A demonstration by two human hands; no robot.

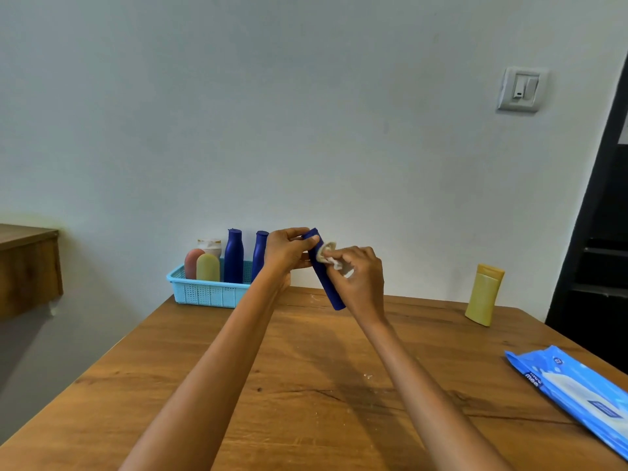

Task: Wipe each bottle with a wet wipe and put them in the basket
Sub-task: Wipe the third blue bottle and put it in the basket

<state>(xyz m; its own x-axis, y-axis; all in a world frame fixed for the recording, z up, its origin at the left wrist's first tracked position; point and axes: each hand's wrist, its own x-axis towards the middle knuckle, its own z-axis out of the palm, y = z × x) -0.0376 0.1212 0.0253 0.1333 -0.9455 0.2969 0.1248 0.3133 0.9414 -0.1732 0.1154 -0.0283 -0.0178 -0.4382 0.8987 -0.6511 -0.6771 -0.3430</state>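
Hands raised over table [306,385] | left hand [283,251] grips blue bottle [326,283] | right hand [360,277] pinches wipe [328,254] against it

Both hands hold a blue bottle [323,273], wiping.

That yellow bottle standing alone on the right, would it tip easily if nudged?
Probably yes: the yellow bottle is tall and slim, standing upright on a narrow end. It looks like plastic, so likely light and unlikely to break. Its flattish sides suggest it would slide on the table rather than roll.
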